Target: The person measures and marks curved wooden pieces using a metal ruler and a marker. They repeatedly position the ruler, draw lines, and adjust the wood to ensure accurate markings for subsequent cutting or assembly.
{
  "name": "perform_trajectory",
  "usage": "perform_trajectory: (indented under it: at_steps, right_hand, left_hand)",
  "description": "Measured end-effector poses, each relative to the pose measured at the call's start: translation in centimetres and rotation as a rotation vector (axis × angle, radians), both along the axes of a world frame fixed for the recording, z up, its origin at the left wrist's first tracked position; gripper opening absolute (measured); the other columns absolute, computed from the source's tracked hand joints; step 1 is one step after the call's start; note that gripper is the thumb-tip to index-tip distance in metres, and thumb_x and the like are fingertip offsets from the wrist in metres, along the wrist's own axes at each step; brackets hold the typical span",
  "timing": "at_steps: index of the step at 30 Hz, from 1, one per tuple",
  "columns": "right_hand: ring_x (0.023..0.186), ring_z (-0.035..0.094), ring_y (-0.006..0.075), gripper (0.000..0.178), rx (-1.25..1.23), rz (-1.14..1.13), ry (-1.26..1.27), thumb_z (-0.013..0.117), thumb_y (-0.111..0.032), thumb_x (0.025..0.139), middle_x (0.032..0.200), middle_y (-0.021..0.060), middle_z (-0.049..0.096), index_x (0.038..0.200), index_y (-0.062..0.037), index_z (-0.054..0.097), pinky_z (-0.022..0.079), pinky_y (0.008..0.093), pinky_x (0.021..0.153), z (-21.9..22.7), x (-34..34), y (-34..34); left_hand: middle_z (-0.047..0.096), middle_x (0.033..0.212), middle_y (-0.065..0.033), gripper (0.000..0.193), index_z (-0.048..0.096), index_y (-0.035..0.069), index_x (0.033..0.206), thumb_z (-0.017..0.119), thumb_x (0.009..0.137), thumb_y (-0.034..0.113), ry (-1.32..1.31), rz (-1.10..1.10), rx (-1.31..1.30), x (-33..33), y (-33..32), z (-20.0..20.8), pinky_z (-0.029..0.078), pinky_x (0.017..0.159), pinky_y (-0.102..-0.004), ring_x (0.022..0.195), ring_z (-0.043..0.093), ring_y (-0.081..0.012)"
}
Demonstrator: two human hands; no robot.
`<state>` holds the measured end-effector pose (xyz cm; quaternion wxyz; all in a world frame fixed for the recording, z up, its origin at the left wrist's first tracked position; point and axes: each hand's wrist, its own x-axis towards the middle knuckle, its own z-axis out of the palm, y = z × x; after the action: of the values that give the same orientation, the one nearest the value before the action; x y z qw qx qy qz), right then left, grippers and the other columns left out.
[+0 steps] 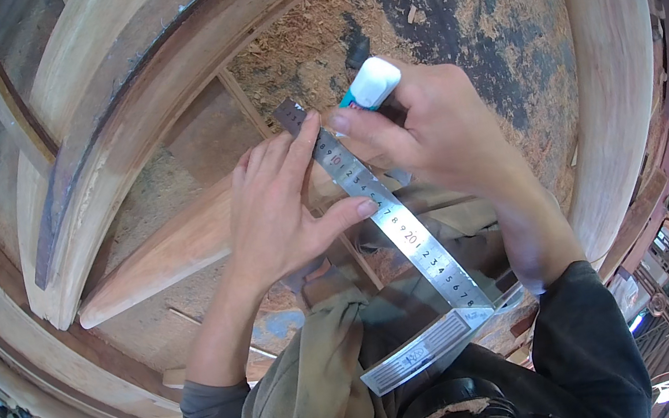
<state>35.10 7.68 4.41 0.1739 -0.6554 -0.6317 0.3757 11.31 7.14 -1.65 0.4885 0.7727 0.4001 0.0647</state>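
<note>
A metal try square (411, 236) lies slantwise across a tapered piece of pale wood (167, 249), its ruled blade running from upper left to lower right and its thick stock towards my lap. My left hand (270, 198) holds the blade down, fingers spread over the wood, index fingertip near the blade's far end and thumb on its middle. In my right hand (440, 123) is a stubby white-and-teal pen-like tube (373, 84), gripped between thumb and fingers just right of the blade's upper end. Its tip is hard to make out.
Long curved wooden beams (101, 152) lie at the upper left, and a large pale curved timber (610, 71) stands along the right. Sawdust and shavings (304, 35) cover the dark ground beyond my hands. More curved planks (40, 315) are stacked at the left.
</note>
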Motion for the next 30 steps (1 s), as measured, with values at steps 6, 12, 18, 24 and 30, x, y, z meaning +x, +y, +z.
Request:
perform_trajectory:
  at_steps: [6,12,18,24,30]
  right_hand:
    - [0.065,0.07,0.0348,0.028,0.086,0.056,-0.043,0.084,-0.032,0.096,0.071,0.0117,0.069,0.095,-0.007,0.071,0.052,0.0434,0.06,-0.8,-0.2,-0.2]
    - [0.066,0.07,0.0351,0.028,0.109,0.096,-0.07,0.084,-0.033,0.095,0.071,0.0105,0.069,0.095,-0.0082,0.072,0.053,0.0441,0.061,-0.6,-0.5,-0.2]
    - [0.068,0.071,0.034,0.028,0.067,0.133,-0.109,0.085,-0.034,0.095,0.076,0.0087,0.071,0.094,-0.0096,0.071,0.053,0.0434,0.062,0.7,-0.2,-0.8]
    - [0.071,0.072,0.0337,0.025,0.044,0.184,-0.09,0.086,-0.03,0.094,0.078,0.0083,0.071,0.096,-0.0096,0.072,0.054,0.0425,0.063,2.6,0.4,-1.5]
    - [0.072,0.073,0.0312,0.023,0.011,0.088,0.055,0.086,-0.028,0.096,0.081,0.0094,0.073,0.1,-0.0076,0.076,0.055,0.0377,0.066,2.2,1.2,-2.2]
  left_hand:
    - [0.065,0.137,-0.0249,0.114,0.053,0.0,0.161,0.082,0.081,0.075,-0.016,-0.001,0.012,0.0,0.0,-0.2,0.041,0.113,-0.0535,0.13,0.059,-0.0455]
    - [0.066,0.136,-0.0249,0.113,0.053,0.0,0.161,0.081,0.081,0.076,-0.01,-0.003,0.028,0.0,-0.1,-0.2,0.04,0.113,-0.054,0.128,0.059,-0.0448]
    - [0.066,0.135,-0.0251,0.114,0.053,-0.001,0.161,0.082,0.081,0.075,-0.012,0.022,0.06,0.2,-0.3,-0.2,0.04,0.115,-0.0549,0.128,0.059,-0.0438]
    - [0.065,0.136,-0.0243,0.116,0.053,-0.002,0.161,0.083,0.08,0.075,0.004,0.018,0.075,0.1,-0.7,-0.1,0.039,0.116,-0.056,0.128,0.059,-0.0432]
    - [0.064,0.135,-0.0224,0.119,0.051,-0.001,0.162,0.085,0.077,0.075,0.018,0.017,0.102,0.1,-1.1,-0.1,0.038,0.117,-0.0575,0.127,0.059,-0.0421]
